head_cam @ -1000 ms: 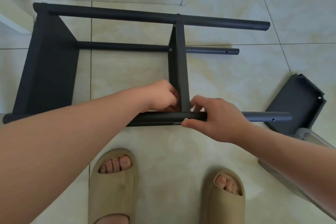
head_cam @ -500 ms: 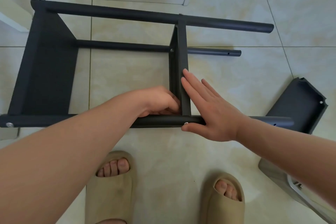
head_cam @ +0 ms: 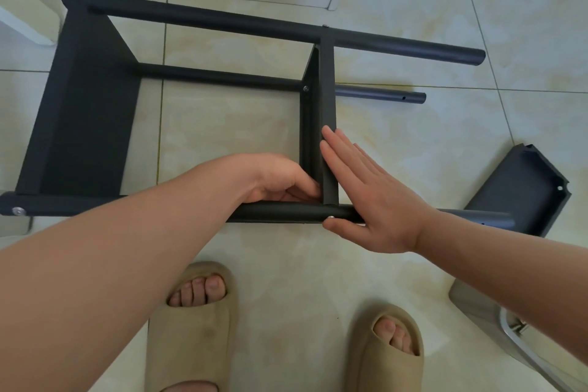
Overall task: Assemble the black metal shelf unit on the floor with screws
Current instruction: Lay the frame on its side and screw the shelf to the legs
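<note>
Pale floor tiles (head_cam: 222, 124) carry the black shelf frame (head_cam: 89, 111), lying on its side. Right hand (head_cam: 375, 200) presses flat, fingers together, against the middle panel (head_cam: 327, 89) by the screw (head_cam: 331, 217); left hand (head_cam: 273, 178) curls behind it, grip unclear. That panel wants squaring before tightening.

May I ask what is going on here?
A person is assembling a black shelf unit lying on the tiles. The left hand curls into the corner where the middle panel meets the near pole; the right hand presses flat against that panel, thumb beside a screw. A loose panel lies nearby.
</note>
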Demonstrator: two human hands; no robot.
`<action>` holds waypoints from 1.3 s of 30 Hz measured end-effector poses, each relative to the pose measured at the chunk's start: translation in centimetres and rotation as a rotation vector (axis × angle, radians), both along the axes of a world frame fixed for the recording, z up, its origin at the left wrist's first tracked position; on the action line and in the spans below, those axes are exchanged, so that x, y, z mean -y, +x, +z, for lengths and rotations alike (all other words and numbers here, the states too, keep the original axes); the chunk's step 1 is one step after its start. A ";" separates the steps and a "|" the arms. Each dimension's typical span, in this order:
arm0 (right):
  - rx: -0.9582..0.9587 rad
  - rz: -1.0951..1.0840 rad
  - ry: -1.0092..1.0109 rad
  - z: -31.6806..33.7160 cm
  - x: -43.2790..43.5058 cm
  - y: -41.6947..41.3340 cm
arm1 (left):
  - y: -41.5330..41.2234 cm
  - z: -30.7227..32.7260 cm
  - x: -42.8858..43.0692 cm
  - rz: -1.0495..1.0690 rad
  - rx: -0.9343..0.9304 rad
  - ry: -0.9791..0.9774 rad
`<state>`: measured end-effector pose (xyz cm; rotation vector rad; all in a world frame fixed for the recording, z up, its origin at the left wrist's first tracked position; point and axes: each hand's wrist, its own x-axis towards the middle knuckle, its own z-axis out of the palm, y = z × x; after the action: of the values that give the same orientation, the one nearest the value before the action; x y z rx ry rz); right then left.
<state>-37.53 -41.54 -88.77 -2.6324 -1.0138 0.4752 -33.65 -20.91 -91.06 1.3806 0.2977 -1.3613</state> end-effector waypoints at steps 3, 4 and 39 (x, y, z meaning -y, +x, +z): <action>0.007 0.002 0.002 -0.1 0.0 0.0 | 0.0 0.0 0.1 -0.013 -0.003 0.012; 0.010 0.005 0.002 -0.2 0.1 0.1 | 0.0 0.1 0.2 -0.018 -0.008 0.014; 0.129 0.012 -0.047 -0.6 -0.1 -0.1 | 0.3 0.3 0.1 -0.077 -0.066 -0.036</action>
<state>-37.64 -41.42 -89.36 -2.7299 -1.0700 0.3390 -33.31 -20.98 -90.81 1.3308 0.2648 -1.4717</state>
